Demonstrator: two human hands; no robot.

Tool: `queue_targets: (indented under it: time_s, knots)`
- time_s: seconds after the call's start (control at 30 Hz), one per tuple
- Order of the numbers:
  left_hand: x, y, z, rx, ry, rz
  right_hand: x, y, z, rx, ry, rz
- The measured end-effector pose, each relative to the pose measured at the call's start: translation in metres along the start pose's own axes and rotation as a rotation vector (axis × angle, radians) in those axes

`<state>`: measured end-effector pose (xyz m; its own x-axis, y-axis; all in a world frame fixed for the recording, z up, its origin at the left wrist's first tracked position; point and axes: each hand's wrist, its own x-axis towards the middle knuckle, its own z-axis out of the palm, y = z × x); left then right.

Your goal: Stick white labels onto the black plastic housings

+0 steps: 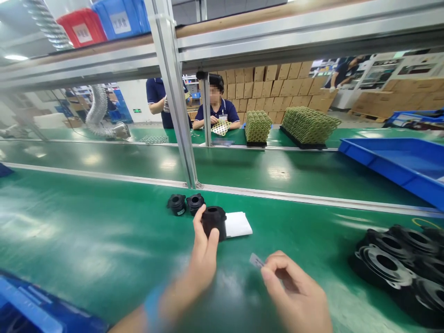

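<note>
My left hand (203, 252), with a blue band at the wrist, grips a black round housing (214, 222) by its left side and front. Between the thumb and fingertip of my right hand (294, 289) is a small pale label (256, 260), held low over the green bench. A folded white paper (238, 225) lies just right of the housing. Behind my left hand stand two similar black parts, one (176, 204) bearing a small white label and another (195, 202) beside it.
Several black housings (385, 263) cluster at the right. A blue bin (34, 305) fills the lower left corner. Beyond a metal post (176, 101) runs a green conveyor (277, 171) with a blue tray (398, 157). Across it, a person (222, 111) handles a perforated plate (221, 127).
</note>
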<state>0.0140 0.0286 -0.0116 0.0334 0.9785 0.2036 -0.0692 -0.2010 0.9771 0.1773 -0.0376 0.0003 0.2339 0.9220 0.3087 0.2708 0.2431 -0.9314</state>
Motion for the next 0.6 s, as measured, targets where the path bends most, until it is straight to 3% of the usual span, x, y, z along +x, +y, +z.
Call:
queue_targets:
  time_s: [0.1,0.2,0.33,0.6]
  knots:
    - [0.009,0.005,0.003,-0.443,-0.145,-0.326,0.011,0.007,-0.007,0.119,-0.108,0.105]
    - [0.006,0.004,0.007,-0.635,-0.257,-0.518,0.019,0.014,-0.010,0.197,-0.195,0.268]
    - [-0.002,0.000,0.010,-0.671,-0.277,-0.599,0.021,0.015,-0.009,0.263,-0.224,0.398]
    - [-0.005,-0.001,0.014,-0.678,-0.375,-0.602,0.021,0.007,-0.008,0.215,-0.237,0.431]
